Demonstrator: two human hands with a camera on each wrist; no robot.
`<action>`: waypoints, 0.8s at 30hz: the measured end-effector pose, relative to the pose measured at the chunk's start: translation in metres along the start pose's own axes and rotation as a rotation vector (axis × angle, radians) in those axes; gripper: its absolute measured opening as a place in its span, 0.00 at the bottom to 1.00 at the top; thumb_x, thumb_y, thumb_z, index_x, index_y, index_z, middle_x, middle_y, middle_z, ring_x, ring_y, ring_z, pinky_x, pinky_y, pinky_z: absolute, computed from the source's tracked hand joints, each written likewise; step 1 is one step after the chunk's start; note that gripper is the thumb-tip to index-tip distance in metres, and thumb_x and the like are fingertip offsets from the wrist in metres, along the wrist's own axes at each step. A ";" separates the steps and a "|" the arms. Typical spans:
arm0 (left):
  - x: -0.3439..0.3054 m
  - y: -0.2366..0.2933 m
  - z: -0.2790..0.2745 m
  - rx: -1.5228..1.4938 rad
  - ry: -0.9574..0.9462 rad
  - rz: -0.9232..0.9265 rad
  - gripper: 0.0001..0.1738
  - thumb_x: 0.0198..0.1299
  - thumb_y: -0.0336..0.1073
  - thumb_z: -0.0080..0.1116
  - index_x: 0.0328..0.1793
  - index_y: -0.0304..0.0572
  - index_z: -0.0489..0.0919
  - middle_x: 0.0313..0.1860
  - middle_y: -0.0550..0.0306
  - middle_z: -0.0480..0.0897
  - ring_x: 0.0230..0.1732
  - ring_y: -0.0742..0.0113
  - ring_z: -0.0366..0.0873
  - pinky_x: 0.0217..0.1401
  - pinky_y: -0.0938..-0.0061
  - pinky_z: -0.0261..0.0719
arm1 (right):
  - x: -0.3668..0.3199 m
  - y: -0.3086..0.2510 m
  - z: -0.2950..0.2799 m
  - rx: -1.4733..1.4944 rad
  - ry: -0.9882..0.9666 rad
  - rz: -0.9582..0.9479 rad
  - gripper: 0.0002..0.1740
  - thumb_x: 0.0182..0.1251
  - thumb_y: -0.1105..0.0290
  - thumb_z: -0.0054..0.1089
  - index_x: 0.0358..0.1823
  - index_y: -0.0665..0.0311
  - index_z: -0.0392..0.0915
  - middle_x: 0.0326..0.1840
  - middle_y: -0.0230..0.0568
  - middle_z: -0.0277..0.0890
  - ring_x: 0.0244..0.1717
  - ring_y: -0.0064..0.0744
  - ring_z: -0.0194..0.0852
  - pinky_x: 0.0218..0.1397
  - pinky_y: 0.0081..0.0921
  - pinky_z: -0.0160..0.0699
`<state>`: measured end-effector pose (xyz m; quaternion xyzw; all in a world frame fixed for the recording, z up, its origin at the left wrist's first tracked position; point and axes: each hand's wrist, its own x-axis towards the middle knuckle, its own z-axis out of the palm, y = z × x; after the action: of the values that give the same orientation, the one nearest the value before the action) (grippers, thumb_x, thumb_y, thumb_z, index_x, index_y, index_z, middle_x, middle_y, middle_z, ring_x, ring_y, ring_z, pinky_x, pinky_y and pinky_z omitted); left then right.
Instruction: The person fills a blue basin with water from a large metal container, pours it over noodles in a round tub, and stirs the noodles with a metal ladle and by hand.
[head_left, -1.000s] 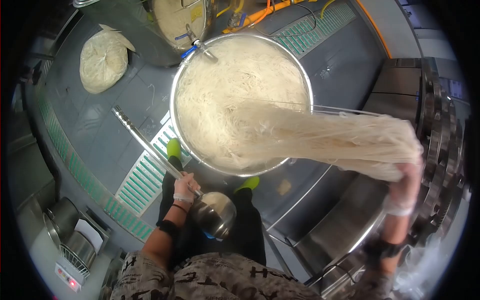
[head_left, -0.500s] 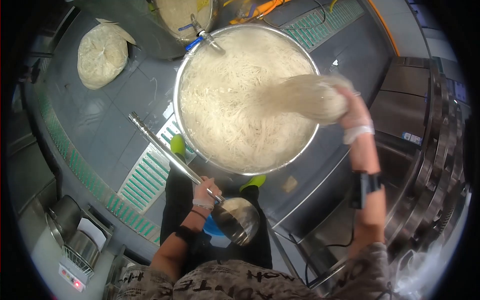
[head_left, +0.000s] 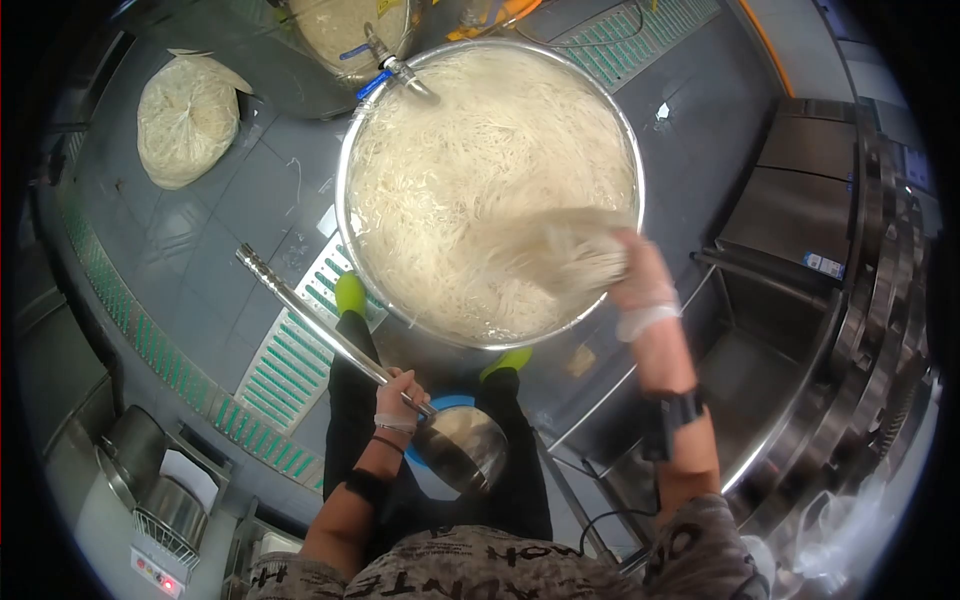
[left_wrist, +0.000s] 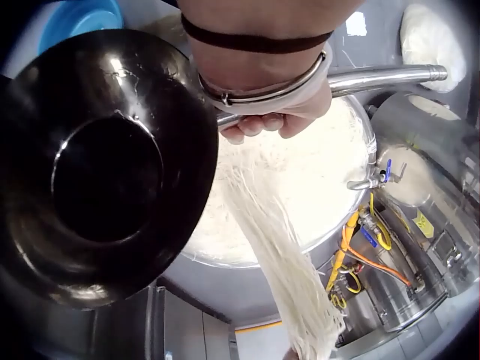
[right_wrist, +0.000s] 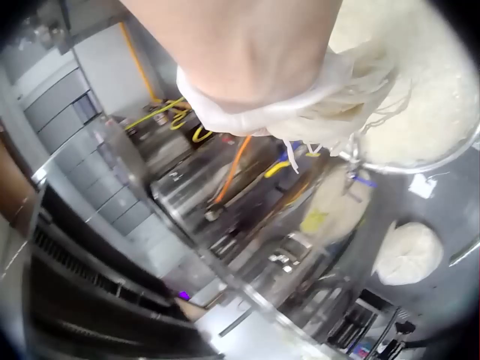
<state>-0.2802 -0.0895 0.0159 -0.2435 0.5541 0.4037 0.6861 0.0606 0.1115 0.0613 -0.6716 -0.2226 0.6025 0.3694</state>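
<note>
A large round metal vat is full of pale, wet noodles. At its right rim my gloved right hand grips a bunch of noodles, whose strands trail left over the vat. In the left wrist view that noodle bunch stretches as a long hank toward the lower edge. My gloved left hand grips the metal handle of a big ladle near its bowl. The bowl hangs between my legs, and the handle slants up and left, beside the vat.
A tap with a blue lever overhangs the vat's upper-left rim. Behind it stands a metal barrel. A tied plastic bag lies on the floor. Drain grating runs at left; a metal sink stands at right. A blue basin sits behind the ladle.
My right hand has come from far out on the right back to the vat's rim. The long stretched noodles now hang shorter. The ladle bowl swung right, then slightly back.
</note>
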 end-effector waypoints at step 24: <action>0.007 -0.016 0.079 0.077 -0.167 -0.132 0.09 0.54 0.29 0.48 0.26 0.54 0.63 0.10 0.68 0.56 0.11 0.73 0.53 0.18 0.74 0.57 | -0.205 0.053 -0.002 -0.331 -0.339 0.382 0.41 0.58 0.52 0.55 0.66 0.65 0.50 0.66 0.47 0.52 0.66 0.38 0.50 0.64 0.29 0.53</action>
<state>-0.2220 -0.0349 0.0286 -0.2183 0.4930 0.3547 0.7638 0.0193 -0.0748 0.1536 -0.6422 -0.2460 0.7201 0.0925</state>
